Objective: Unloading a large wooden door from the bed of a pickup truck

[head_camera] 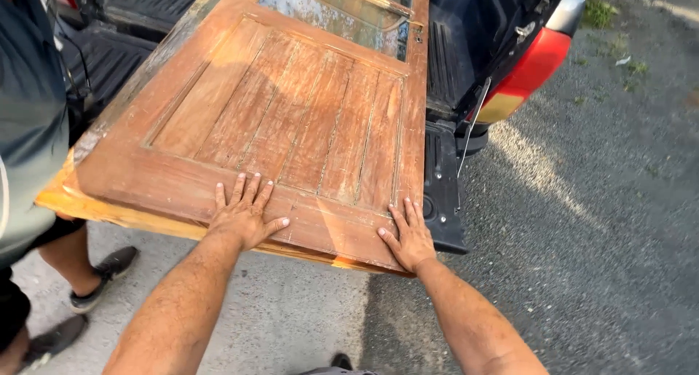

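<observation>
The wooden door (291, 120) lay flat on the truck's tailgate (443, 193), its long axis running from the lower centre of the frame toward the upper right, away from the person. Both hands rested open, palms down, fingers spread, on its bottom rail: the left hand (244, 213) at lower centre, the right hand (409, 237) near the door's right corner. Another person (29, 127) stood at the door's left edge.
</observation>
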